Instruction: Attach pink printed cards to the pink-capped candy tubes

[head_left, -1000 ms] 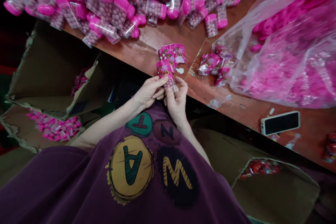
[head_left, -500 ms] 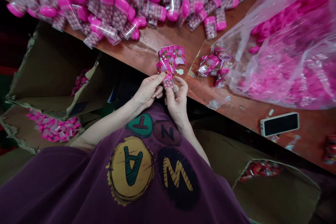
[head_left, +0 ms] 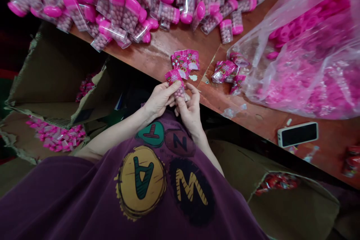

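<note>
My left hand and my right hand meet at the near edge of the brown table, both pinched on one small candy tube with a pink printed label wrapped round its top. Just beyond my fingers lies a small stack of pink labels. A few labelled tubes lie to the right of the stack. A big heap of clear tubes with pink caps covers the far side of the table.
A clear plastic bag of pink caps fills the right. A phone lies on the table at the lower right. Open cardboard boxes with pink tubes stand at my left, and another box with red items at my right.
The tube in my hands has come slightly down and towards me, and the label sits lower over it. My fingers have shifted around it.
</note>
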`<state>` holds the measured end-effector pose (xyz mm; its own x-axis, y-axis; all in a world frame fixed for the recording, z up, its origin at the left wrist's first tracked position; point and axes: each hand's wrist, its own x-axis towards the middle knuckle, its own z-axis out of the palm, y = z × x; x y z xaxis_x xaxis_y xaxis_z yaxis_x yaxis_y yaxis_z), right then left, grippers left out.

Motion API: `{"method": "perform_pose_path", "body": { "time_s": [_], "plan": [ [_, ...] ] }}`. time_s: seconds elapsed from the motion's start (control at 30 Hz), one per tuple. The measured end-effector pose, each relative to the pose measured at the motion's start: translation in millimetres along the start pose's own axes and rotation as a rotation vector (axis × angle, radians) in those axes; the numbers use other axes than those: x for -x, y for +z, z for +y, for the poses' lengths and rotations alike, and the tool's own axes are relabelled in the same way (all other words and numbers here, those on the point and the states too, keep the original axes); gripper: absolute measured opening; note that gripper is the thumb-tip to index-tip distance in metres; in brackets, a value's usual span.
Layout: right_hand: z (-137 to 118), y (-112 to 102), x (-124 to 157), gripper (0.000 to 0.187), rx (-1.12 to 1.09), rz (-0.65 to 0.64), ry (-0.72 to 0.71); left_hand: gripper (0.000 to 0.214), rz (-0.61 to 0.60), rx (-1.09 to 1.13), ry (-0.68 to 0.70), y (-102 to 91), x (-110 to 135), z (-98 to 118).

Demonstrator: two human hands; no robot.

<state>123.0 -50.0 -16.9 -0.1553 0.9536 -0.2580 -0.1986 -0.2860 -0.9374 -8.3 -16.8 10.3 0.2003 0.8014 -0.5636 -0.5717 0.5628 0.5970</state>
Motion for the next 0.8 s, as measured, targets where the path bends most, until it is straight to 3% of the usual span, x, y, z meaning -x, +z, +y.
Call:
{"method": "perform_pose_path", "body": {
  "time_s": [0.17,0.37,0.6,0.8],
  "plan": [
    [6.5,-3.2,-1.0,0.062,0.076,-0.016,-0.041,0.033,-0.087,-0.013,-0.055,-7.7,-2.3,4.1],
    [0.0,-2.2,-5.9,0.062,0.020,-0.045,-0.022,0.035,-0.150,-0.071,-0.174,-11.6,2.0,1.9],
    [-0.3,1.5,-7.2,0.053,0.017,0.017,-0.030,0.036,-0.069,-0.045,-0.023,-5.0,-2.6,9.0],
    [3.4,8.8,-7.5,0.056,0.007,0.062,-0.030,0.041,-0.064,-0.051,-0.042,-4.3,-4.0,-0.5]
  ]
}}
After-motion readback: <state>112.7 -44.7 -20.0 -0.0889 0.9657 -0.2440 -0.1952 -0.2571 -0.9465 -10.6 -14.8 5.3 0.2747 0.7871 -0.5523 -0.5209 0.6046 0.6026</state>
